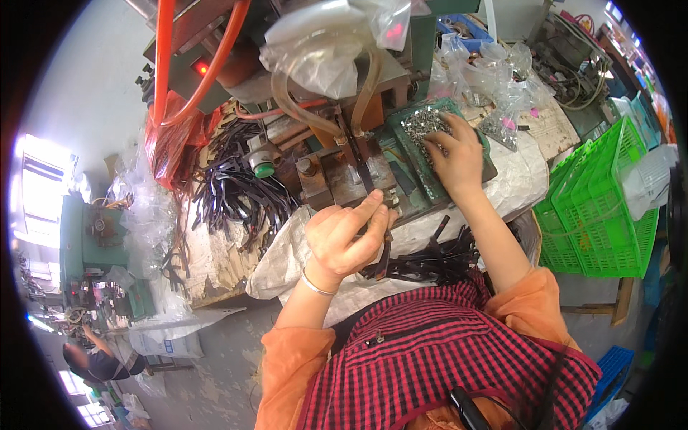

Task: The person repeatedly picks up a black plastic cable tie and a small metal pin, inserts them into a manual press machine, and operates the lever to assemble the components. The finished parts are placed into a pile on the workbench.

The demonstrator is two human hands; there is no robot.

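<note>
One dark strip (368,180) is lying on the press (324,183) near the desk's (215,269) front edge; the left hand's (340,238) fingers are pinching it, nearly closed, ideally aligning it straight; the right hand's (460,161), loosely curled, are touching metal pieces (421,125), grip unclear.

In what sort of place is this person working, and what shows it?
Probably a factory workshop: a bench machine with orange hoses, a green tray of small metal parts, and a pile of dark strips.

pale wall (97,86) | bright window (39,192), left | patchy grey floor (222,365)
</note>
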